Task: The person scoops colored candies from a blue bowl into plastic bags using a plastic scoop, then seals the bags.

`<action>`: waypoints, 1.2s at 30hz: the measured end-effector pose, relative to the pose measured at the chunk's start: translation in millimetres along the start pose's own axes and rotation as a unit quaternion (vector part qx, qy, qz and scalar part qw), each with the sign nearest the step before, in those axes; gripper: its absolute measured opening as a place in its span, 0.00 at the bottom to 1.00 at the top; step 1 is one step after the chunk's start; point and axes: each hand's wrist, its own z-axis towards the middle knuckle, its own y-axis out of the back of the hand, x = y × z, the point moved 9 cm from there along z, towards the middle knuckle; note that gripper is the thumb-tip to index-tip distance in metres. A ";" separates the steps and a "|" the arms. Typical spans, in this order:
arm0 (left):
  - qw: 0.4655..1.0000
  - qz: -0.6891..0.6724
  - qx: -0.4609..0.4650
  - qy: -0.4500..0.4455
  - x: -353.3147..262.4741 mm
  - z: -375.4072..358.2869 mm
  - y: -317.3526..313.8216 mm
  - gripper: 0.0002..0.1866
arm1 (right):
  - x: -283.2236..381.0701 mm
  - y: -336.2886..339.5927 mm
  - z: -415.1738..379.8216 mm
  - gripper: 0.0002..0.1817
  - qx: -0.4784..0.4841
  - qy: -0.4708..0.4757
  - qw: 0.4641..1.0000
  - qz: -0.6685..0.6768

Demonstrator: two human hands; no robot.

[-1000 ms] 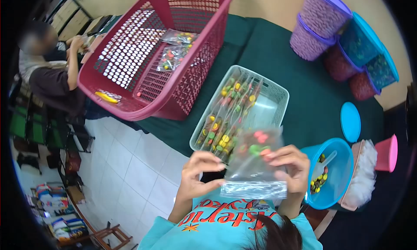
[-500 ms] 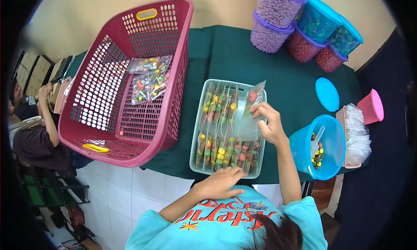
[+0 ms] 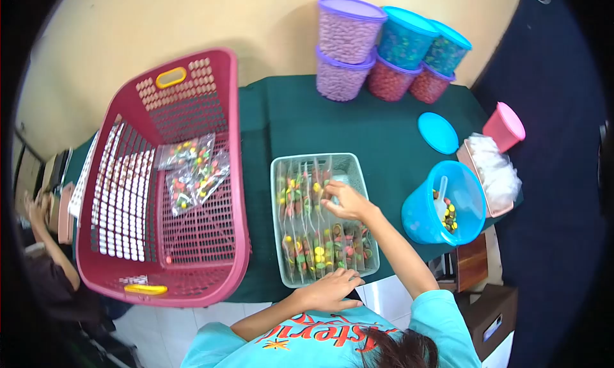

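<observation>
A pale green plastic basket point(image 3: 276, 226) stands on the table before me, holding two rows of clear packets of coloured candies point(image 3: 320, 249). My right hand point(image 3: 350, 203) is over the far row, its fingers closed at the edge of the rightmost candy packet point(image 3: 324, 173) there; the fingertips partly cover it. At the basket's near edge lies my left hand point(image 3: 332, 288), fingers stretched out, holding nothing. To the right stands a blue tub point(image 3: 416, 213) with loose candies and a clear scoop point(image 3: 442, 190) inside.
A large maroon laundry basket point(image 3: 238, 240) on the left has several candy packets in it. Lidded tubs point(image 3: 348, 32) are stacked at the back. A blue lid point(image 3: 438, 132), a pink container point(image 3: 505, 126) and a box of clear bags point(image 3: 492, 176) lie right. Another person's arm point(image 3: 54, 246) shows far left.
My right hand has moved left with the candy packet, from the basket's right side to the packets in the far row. The left hand stays at the near edge. The view has shifted.
</observation>
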 end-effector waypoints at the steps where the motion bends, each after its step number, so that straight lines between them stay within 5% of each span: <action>1: 1.000 -0.006 0.000 -0.007 1.0 1.0 0.5 0.29 | -6.0 -3.9 -2.6 0.17 0.013 -0.025 1.000 0.011; 7: 0.999 0.018 0.010 -0.035 1.8 11.6 9.9 0.27 | 22.0 14.5 -35.2 0.22 -0.070 -0.016 0.991 -0.116; 13: 0.999 0.042 -0.005 -0.010 -20.4 35.2 24.9 0.26 | 60.3 48.4 -120.9 0.16 -0.109 -0.059 0.992 0.033; 14: 0.998 0.063 0.016 -0.026 -7.8 43.5 5.3 0.26 | 64.7 49.4 -136.8 0.15 -0.092 -0.059 0.992 0.060; 15: 0.986 0.045 0.150 0.057 -33.8 52.5 4.6 0.25 | 67.6 49.7 -153.7 0.14 -0.073 -0.059 0.992 0.085; 17: 0.989 -0.059 0.083 -0.104 -53.3 73.8 -25.0 0.24 | 65.3 57.1 -192.0 0.08 -0.099 -0.062 0.983 0.145; 19: 0.972 -0.169 0.139 -0.087 -79.7 104.7 -57.1 0.25 | 72.9 73.8 -227.8 0.05 -0.097 -0.056 0.981 0.160; 21: 0.964 -0.147 0.219 -0.037 -92.0 133.5 -98.7 0.24 | 69.6 81.9 -264.3 0.04 -0.106 -0.068 0.979 0.159; 25: 0.952 -0.102 0.279 -0.075 -128.3 188.7 -154.8 0.24 | 63.3 110.0 -330.2 0.07 -0.170 -0.050 0.937 0.300; 36: 0.898 -0.084 0.405 -0.153 -203.7 272.5 -225.0 0.25 | 3.4 190.0 -486.7 0.03 -0.285 -0.157 0.916 0.235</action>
